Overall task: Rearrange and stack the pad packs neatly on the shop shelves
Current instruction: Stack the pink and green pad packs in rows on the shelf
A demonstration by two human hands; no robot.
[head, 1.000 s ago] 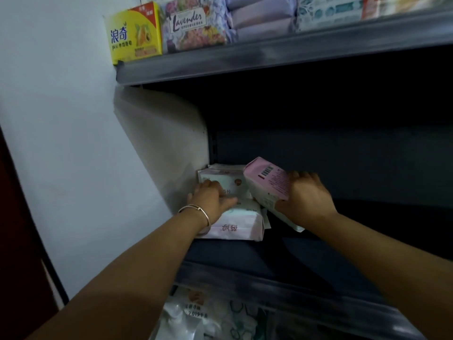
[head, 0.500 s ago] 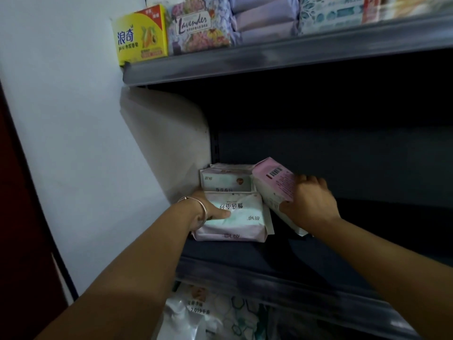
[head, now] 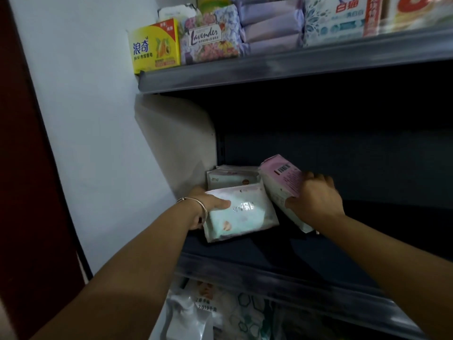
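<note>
On the dark middle shelf (head: 257,256), at its left end, my left hand (head: 208,204) grips the left edge of a pale green and white pad pack (head: 241,213), thumb on top. The pack is tilted, its front end raised off the shelf. Behind it a second white pad pack (head: 230,179) lies against the back corner. My right hand (head: 315,201) holds a pink pad pack (head: 282,177) that leans on edge against the right side of the other two.
The upper shelf (head: 294,66) carries a yellow soap box (head: 154,46), a lavender flowered pack (head: 210,38), stacked purple packs (head: 272,25) and a white detergent pack (head: 340,18). More white packs (head: 201,312) fill the shelf below. A white wall (head: 98,119) stands at the left.
My left hand has slid from the top of the green pack to its left edge and tilted the pack up. The right hand with the pink pack has barely moved.
</note>
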